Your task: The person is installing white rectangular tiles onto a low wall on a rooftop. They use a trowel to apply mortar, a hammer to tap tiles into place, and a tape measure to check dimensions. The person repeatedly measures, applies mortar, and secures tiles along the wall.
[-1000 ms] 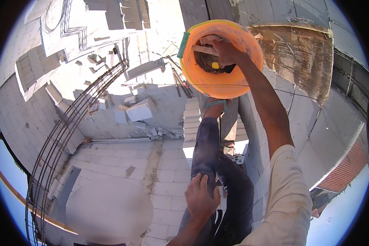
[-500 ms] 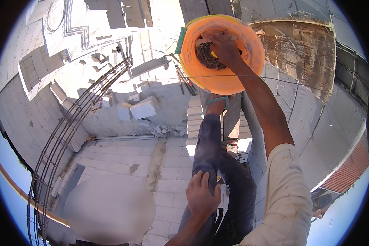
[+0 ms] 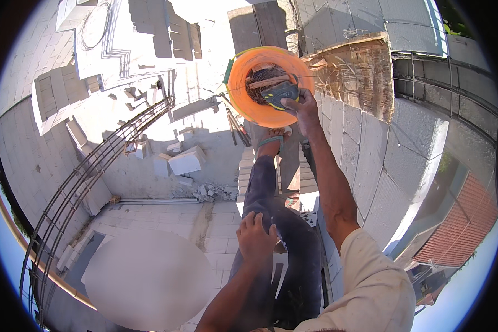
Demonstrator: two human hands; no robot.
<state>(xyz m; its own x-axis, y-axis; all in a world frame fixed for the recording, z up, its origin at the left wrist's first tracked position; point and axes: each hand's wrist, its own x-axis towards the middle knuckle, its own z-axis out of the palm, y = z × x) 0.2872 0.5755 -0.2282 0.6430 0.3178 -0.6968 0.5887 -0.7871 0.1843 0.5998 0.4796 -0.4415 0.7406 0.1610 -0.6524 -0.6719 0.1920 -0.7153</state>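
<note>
My right hand (image 3: 304,110) is closed on what looks like a tape measure (image 3: 281,95), dark grey with yellow edges, at the right inside of an orange bucket (image 3: 246,113). In the bucket lie a tangle of thin dark wire pieces (image 3: 257,95) and a reddish-brown strip of wood (image 3: 268,82). My left hand (image 3: 255,235) rests on my thigh with its fingers stretched out, holding nothing.
A rough wooden board (image 3: 354,74) leans right of the bucket, by a grey block wall (image 3: 365,149). My sandalled foot (image 3: 271,145) stands below the bucket. Left are a rebar cage (image 3: 94,166), broken white blocks (image 3: 187,160) and thin tools (image 3: 235,126).
My right hand has drawn back from the bucket's bottom toward its right rim, bringing up the dark and yellow tape measure. My left hand stays on my thigh. The view has shifted.
</note>
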